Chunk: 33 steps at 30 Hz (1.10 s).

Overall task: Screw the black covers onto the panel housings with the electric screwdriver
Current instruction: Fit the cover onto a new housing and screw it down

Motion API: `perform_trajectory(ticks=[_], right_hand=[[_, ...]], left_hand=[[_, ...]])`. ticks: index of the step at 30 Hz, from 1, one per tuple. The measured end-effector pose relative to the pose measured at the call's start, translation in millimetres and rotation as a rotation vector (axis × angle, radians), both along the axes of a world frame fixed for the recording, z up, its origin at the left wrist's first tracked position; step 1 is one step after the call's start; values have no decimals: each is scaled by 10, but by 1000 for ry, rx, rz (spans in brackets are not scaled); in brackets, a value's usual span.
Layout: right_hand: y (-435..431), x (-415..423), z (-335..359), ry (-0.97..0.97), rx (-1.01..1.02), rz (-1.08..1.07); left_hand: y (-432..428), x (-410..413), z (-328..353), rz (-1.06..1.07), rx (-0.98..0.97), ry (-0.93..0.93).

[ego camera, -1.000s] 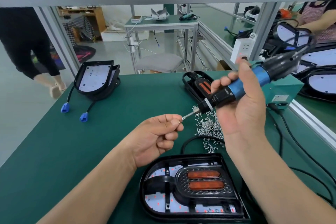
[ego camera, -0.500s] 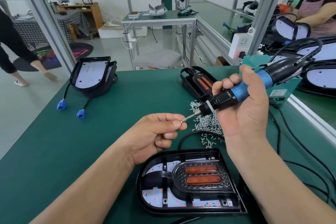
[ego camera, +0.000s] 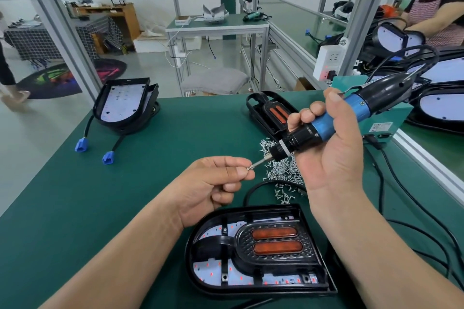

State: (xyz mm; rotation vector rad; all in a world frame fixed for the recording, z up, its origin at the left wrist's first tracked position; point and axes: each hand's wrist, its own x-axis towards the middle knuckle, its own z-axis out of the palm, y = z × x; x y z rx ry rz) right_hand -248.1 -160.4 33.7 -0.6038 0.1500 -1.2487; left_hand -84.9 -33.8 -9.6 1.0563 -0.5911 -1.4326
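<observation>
Screw loading onto the driver bit: the left hand (ego camera: 216, 183) is pinching a small silver screw (ego camera: 248, 168) between thumb and curled fingers (ego camera: 236, 162), seating it on the bit tip of the blue-and-black electric screwdriver (ego camera: 326, 125). The right hand (ego camera: 334, 155) is wrapping fully around that tool's barrel. The black ribbed cover with two orange lenses (ego camera: 273, 246) is lying in the black panel housing (ego camera: 200, 276) on the green tabletop (ego camera: 125, 195), just below both hands. Judgement: the screw should be sitting straight on the bit before lowering; a crooked seat is risking a drop or cross-threading.
</observation>
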Motion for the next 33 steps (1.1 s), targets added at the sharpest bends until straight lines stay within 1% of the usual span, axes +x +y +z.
perform_trajectory(ticks=[13,24,33], right_hand=[[-4,-4,-17,12,-31,8],[39,51,-15,84,-7,-62],[36,78,-82,163,139,-106]], left_hand=[[0,-8,-12,9,3,2],[-4,15,-41,81,-29,-119],[-4,44,-67,69,-25,-206]])
